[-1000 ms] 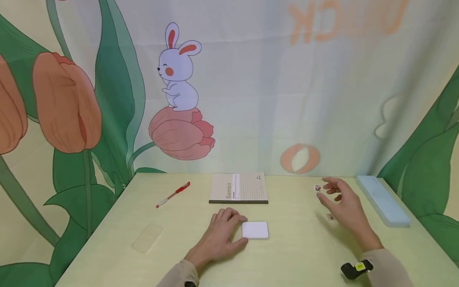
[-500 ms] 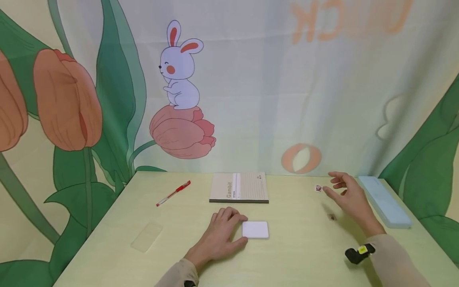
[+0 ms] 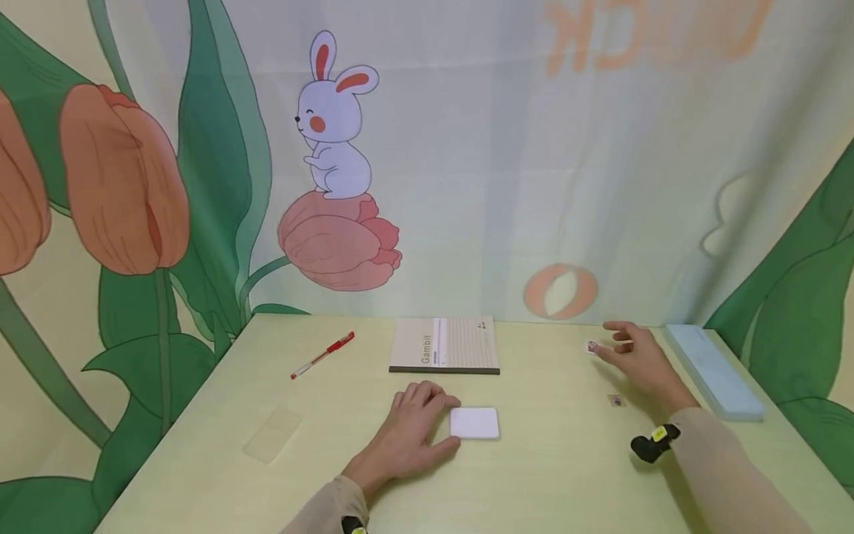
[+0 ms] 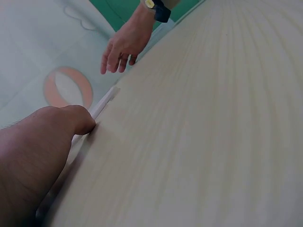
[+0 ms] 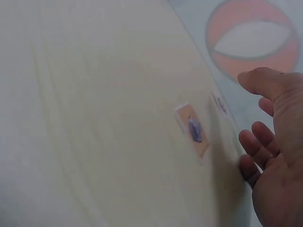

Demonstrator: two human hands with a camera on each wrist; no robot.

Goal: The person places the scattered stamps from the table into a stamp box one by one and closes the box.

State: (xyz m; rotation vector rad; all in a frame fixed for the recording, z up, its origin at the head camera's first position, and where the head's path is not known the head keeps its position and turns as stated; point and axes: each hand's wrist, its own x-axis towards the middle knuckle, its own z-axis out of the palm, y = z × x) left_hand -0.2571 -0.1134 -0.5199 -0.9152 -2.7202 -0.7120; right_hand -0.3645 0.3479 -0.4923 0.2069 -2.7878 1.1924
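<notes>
At the middle of the table, my left hand [image 3: 403, 437] holds the left end of a flat white rectangular block [image 3: 474, 423] between thumb and index finger. The block lies flat and shows edge-on in the left wrist view. On the right side, my right hand [image 3: 637, 365] hovers with fingers loosely bent and nothing between them. Its thumb tip overlaps a small white sticker-like square with a picture [image 3: 591, 346] in the head view. Below that hand lies a second small picture piece, tan with a dark figure [image 5: 195, 130].
A notebook [image 3: 443, 345] lies at the back centre. To the left are a red pen [image 3: 323, 355] and a clear yellowish case [image 3: 273, 434]. A long light-blue box [image 3: 715, 373] lies right of my right hand. A printed curtain [image 3: 454, 148] hangs behind the table.
My right hand shifted right, away from the far picture square, then came back left, so its thumb overlaps the square again. My left hand and the white block stayed put.
</notes>
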